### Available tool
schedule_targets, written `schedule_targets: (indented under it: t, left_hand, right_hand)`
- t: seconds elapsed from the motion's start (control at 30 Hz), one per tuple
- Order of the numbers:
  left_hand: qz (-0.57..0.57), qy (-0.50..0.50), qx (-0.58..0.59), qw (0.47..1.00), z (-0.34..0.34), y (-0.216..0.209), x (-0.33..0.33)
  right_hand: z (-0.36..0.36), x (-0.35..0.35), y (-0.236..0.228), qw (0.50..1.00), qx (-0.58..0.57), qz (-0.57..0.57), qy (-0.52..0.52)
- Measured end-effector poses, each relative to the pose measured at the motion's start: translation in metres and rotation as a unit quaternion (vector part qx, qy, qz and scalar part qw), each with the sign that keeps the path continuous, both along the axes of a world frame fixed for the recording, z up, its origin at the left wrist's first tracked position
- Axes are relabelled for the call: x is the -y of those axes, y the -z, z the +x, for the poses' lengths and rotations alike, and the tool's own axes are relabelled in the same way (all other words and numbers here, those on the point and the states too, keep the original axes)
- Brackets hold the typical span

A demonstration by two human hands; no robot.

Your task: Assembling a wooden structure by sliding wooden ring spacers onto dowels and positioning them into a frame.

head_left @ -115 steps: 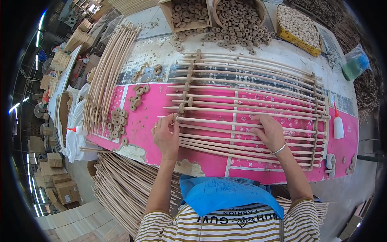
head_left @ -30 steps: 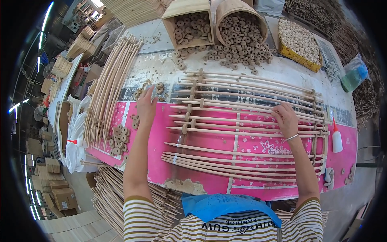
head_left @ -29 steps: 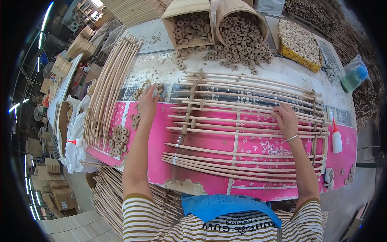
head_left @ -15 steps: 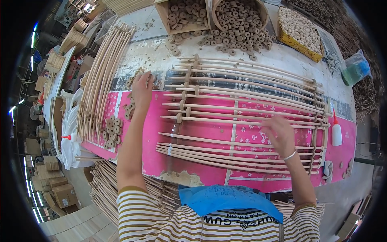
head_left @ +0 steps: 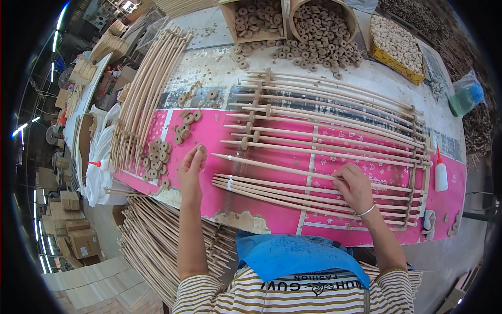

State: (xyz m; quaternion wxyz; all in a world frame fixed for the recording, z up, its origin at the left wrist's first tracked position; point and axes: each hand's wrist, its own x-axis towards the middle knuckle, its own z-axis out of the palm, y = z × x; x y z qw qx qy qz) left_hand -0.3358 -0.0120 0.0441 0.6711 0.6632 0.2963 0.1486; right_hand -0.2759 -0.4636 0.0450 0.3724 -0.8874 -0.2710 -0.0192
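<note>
My left hand (head_left: 191, 166) pinches a small wooden ring (head_left: 202, 150) between thumb and fingertips, close to the pointed left end of a wooden rod (head_left: 251, 162). That rod is gripped near its middle by my right hand (head_left: 355, 187), its tip apart from the ring. Behind it, several rods with pointed ends lie side by side across the pink cloth (head_left: 193, 131), and wooden rings (head_left: 256, 136) sit on some of them near their left ends. Several bare rods (head_left: 272, 192) lie together nearer to me. Loose rings (head_left: 157, 157) are heaped left of my left hand.
At the back, a wooden box (head_left: 228, 23) and a round tub (head_left: 355, 23) spill rings. A yellow tray (head_left: 396, 65) holds pale wooden balls. White glue bottle (head_left: 441, 177) with a red tip stands right. More rods (head_left: 149, 86) are stacked at left, others (head_left: 162, 235) below the table edge.
My left hand has come from the scattered rings at the back toward me, now with a ring. My right hand has moved slightly nearer and closed on a rod, which has shifted leftward.
</note>
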Motion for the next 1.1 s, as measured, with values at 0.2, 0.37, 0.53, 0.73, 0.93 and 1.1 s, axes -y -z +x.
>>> schedule_targets:
  t: [0.2, 0.37, 0.53, 0.73, 0.93, 1.1]
  left_hand:
    - [-0.098, 0.023, 0.026, 0.995, -0.007, 0.004, 0.008]
    - [-0.144, 0.038, 0.049, 0.988, -0.010, 0.007, 0.007]
    - [-0.150, 0.057, 0.043, 0.986, -0.005, -0.003, 0.018]
    - [-0.159, 0.065, 0.014, 0.985, -0.004, -0.007, 0.039]
    - [-0.156, 0.094, 0.019, 0.983, -0.007, -0.002, 0.039]
    - [-0.124, 0.102, -0.008, 0.987, 0.007, -0.001, 0.052]
  right_hand:
    - [-0.003, -0.001, -0.007, 1.000, -0.022, 0.012, 0.010]
    - [-0.002, 0.000, -0.008, 1.000, 0.004, 0.015, -0.011]
    - [-0.001, 0.001, -0.009, 1.000, 0.003, 0.021, -0.002]
    - [-0.001, -0.006, -0.012, 0.999, 0.033, 0.033, -0.004]
    - [0.002, -0.002, -0.013, 0.997, 0.078, -0.010, 0.003]
    - [0.001, 0.004, -0.002, 0.997, 0.069, -0.002, 0.039]
